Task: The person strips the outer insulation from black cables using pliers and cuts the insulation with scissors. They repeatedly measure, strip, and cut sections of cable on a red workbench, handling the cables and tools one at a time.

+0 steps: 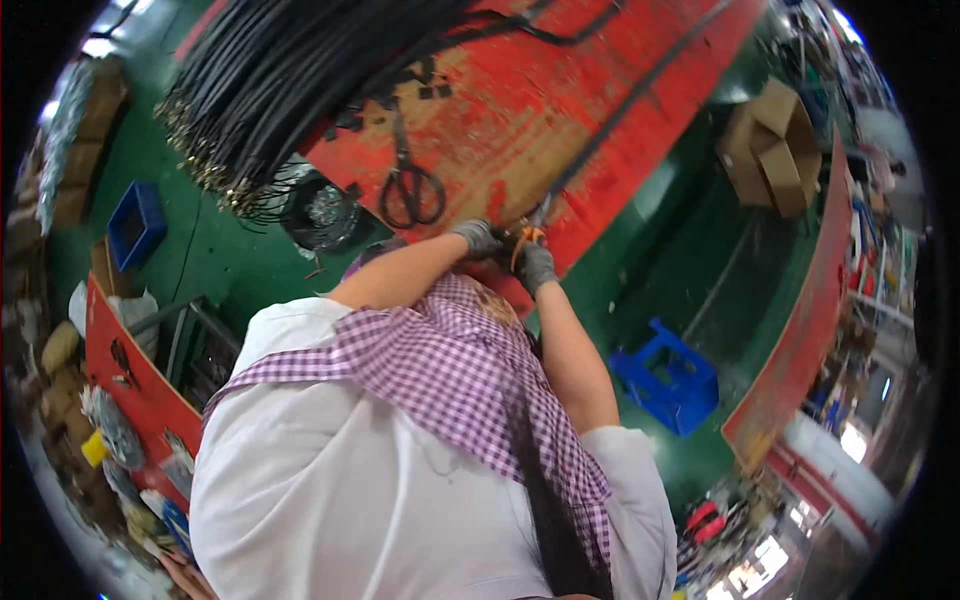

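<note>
One left hand [480,238] and one right hand [538,267], both in grey gloves, close together at the near end of a red worktop [590,205] with worn paint. Right-hand fingers curled around an orange-handled hand tool [530,236], exact kind too small to tell. Left hand just beside the tool, fingertips hidden; impossible to tell whether spread or pinching. Directly beyond the tool, a long black cable [625,107] stretched along the worktop toward the far right, its contact with the tool unclear.

Left of the hands, black-handled scissors [410,195] flat on the worktop, blades pointing far. Farther left, a thick bundle of black cables [290,85], brass-coloured ends hanging past the worktop edge. Near the scissors, small black scraps [430,80].

Right, on the green floor [640,240], a blue plastic stool [690,400]; farther off, an open cardboard box [775,150].
</note>
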